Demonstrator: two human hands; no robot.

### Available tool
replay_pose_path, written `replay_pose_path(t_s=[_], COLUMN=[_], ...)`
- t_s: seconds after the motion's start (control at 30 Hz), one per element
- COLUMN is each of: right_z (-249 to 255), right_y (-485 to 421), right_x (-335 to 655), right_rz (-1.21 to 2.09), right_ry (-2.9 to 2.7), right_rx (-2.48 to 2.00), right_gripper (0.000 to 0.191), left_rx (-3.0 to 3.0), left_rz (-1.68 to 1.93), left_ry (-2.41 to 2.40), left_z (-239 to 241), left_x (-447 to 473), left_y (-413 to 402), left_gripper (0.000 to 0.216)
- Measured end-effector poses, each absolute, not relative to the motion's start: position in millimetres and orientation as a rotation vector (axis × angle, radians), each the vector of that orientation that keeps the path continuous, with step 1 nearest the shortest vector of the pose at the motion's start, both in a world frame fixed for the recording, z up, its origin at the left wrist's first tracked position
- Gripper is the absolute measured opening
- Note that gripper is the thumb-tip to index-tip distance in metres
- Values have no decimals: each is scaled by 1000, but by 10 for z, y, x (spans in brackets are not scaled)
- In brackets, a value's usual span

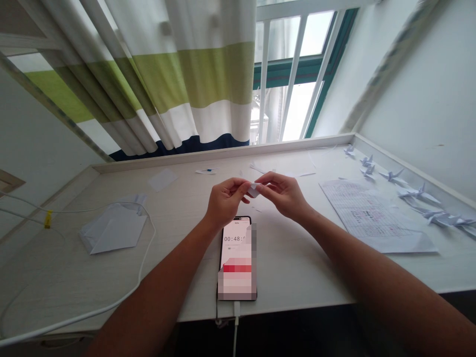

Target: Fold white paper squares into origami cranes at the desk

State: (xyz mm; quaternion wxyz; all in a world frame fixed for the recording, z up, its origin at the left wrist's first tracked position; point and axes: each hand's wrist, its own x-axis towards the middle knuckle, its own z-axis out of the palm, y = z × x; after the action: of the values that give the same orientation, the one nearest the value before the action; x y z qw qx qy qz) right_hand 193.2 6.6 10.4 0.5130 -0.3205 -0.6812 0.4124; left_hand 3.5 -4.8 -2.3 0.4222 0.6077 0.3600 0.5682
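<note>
A small folded piece of white paper (254,190) is pinched between my two hands, above the middle of the desk. My left hand (227,199) grips its left side between thumb and fingers. On the right side, my right hand (283,193) holds it the same way. The fingers hide part of the paper, so its exact shape cannot be made out. Just below the hands lies a phone (237,248) with a running-time display, partly blurred out. Several folded paper cranes (418,193) stand in a row along the desk's right side.
Left of the hands lies a pile of white paper (119,230), with a white cable (151,223) looping past it. A written sheet (366,213) lies to the right. Paper scraps (163,179) are near the back. A charging cable (236,310) runs off the front edge.
</note>
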Motion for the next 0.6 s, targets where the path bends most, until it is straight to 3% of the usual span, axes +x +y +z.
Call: replay_pose_path(t_s=[0.43,0.6], right_z=[102,99], right_y=[106,127], right_x=[1943,1962], right_rz=[1133,1010], right_ry=[-1644,-1704], right_rx=[-727,-742], right_gripper=[20,20], left_rx=[1546,1494], left_rz=[1336,1269], left_ry=[971,951], left_z=[-19,-21], left_x=[41,16], left_y=[-60,-47], left_gripper=[27,30])
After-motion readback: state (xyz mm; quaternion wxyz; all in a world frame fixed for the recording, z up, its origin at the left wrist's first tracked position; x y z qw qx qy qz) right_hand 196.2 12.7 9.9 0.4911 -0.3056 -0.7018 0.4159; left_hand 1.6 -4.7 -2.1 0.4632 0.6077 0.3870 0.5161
